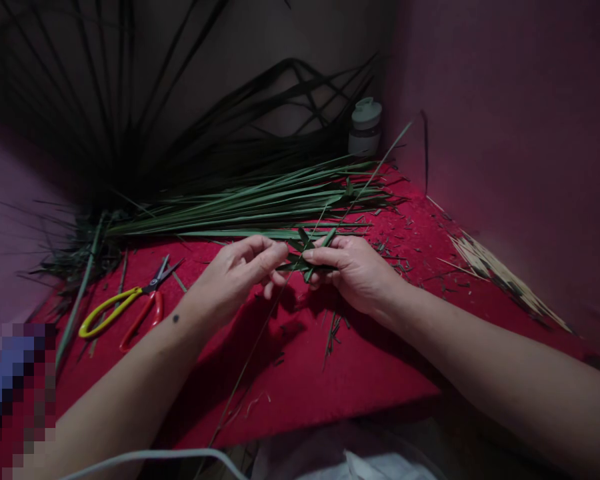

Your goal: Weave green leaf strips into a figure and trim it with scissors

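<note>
My right hand (353, 267) pinches a small piece of folded green leaf strips (307, 257) between thumb and fingers, its pointed ends sticking out several ways. Just left of it, my left hand (253, 267) is closed with thumb and forefinger together; what lies between them is too small to tell. A leaf tip reaches up to those fingers. A long thin strand (247, 363) runs slantwise past the hands toward the table's front edge. Scissors (145, 290) with one yellow and one red handle lie partly opened left of my left forearm.
Long green leaves (260, 200) lie piled across the back of the red-covered table (360, 380). Behind stands a lidded jar (365, 127). Thin sticks (510, 280) lie along the right wall, and leaf scraps (395, 250) are scattered around. A white cable (150, 455) crosses the bottom left.
</note>
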Tool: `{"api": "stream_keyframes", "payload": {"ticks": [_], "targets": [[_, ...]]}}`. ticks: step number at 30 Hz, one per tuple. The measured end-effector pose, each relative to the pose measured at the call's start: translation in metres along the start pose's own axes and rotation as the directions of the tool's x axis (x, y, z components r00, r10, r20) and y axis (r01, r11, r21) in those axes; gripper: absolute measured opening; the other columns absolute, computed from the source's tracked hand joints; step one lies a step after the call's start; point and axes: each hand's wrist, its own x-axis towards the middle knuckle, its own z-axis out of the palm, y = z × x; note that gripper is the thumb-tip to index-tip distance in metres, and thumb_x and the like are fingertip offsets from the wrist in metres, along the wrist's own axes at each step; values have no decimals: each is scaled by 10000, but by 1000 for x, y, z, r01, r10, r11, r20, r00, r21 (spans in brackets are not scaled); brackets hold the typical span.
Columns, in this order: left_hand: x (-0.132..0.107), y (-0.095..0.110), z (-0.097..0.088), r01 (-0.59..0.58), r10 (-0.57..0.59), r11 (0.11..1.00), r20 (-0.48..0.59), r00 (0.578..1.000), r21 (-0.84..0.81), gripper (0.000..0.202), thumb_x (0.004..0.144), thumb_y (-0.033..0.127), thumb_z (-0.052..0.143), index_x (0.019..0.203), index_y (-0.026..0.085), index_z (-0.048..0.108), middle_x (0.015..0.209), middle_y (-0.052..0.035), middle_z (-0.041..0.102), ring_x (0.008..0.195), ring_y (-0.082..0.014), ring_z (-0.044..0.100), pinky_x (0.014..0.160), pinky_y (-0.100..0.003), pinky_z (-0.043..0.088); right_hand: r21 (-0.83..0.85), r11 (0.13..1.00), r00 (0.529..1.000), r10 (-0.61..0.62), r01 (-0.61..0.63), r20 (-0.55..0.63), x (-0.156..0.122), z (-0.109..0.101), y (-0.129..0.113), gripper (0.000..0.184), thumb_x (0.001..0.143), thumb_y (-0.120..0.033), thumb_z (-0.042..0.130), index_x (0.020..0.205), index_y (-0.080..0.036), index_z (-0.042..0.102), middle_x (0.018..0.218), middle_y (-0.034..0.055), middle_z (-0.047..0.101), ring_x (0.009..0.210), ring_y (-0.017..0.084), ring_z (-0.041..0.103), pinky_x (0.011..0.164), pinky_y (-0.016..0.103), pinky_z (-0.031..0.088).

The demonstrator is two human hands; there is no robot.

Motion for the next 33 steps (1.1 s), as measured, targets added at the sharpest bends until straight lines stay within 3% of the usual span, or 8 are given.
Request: {"api": "stream_keyframes", "payload": {"ticks": [1,3,6,14,22,25,29,33], "targets": [[0,0,-6,44,-48,998,109,993,34,264,784,424,612,775,160,615,644,-19,631,569,-134,559,538,-230,430,20,1000,999,-21,22,-41,1,0,-1,115,631,-143,675,637,-143,560,568,-34,556,450,74,525,447,207,434],[0,-2,-18,125,-159,984,315,936,124,243,748,392,662,717,154,624,609,-22,629,563,-132,555,522,-220,403,45,997,991,-56,61,-119,3,-1,-2,151,602,-134,691,616,-145,541,565,-45,538,446,61,509,436,196,416],[0,-5,-27,178,-255,961,435,863,209,249,749,385,665,683,151,613,578,-3,608,538,-111,532,511,-211,366,48,994,978,-90,101,-188,5,-2,-4,163,579,-130,699,617,-143,541,570,-50,542,435,53,492,420,193,401],[2,-10,-11,165,-202,977,331,922,136,233,749,333,653,646,138,581,540,31,556,506,-80,486,490,-198,337,27,997,985,-70,75,-156,5,-3,-5,172,549,-124,694,552,-141,522,492,-59,518,376,62,480,370,194,366],[-1,-16,2,131,-108,985,184,977,-115,163,735,300,675,713,142,640,572,35,579,500,-70,483,498,-193,383,-14,1000,1000,3,-3,-4,-2,5,7,104,589,-141,667,573,-125,566,466,-39,537,374,64,476,391,200,388],[2,-16,-3,141,-115,986,256,960,-85,200,737,319,680,673,136,628,548,32,575,488,-69,482,494,-192,381,17,999,998,-27,28,-53,1,2,4,130,577,-135,681,581,-133,551,490,-46,534,391,64,485,394,198,378],[4,-13,-16,234,-258,966,414,873,110,228,706,321,710,631,126,618,519,17,589,483,-80,510,481,-187,375,61,994,979,-78,91,-186,9,-6,-7,182,538,-115,699,575,-144,523,506,-63,516,379,61,476,378,199,362],[4,-11,-17,240,-269,963,371,889,123,226,682,298,715,589,130,595,491,26,577,458,-77,502,451,-178,363,59,992,971,-93,109,-219,11,-8,-12,193,531,-107,699,563,-147,513,510,-65,519,385,57,480,391,198,385]]}}
